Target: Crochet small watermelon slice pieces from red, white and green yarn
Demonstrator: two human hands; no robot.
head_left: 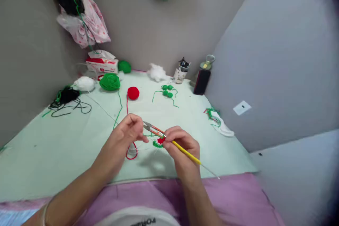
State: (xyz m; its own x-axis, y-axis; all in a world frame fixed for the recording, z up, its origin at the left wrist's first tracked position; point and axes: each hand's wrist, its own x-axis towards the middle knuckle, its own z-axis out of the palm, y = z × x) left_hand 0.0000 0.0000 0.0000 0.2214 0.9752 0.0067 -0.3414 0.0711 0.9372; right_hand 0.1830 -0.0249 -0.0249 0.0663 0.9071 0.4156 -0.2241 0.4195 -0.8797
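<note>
A yellow hook and orange snips are clamped in the right hand above the table near its front edge. A small green-red crochet piece is held just under them. Left hand fingers are pinched together at the snips' tip; what is pinched cannot be told. Red yarn lies behind.

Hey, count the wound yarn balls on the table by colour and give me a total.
Green yarn balls: 2
Red yarn ball: 1
White yarn ball: 1
Total: 4
Not counted: loose black tangle, white fluff.
</note>
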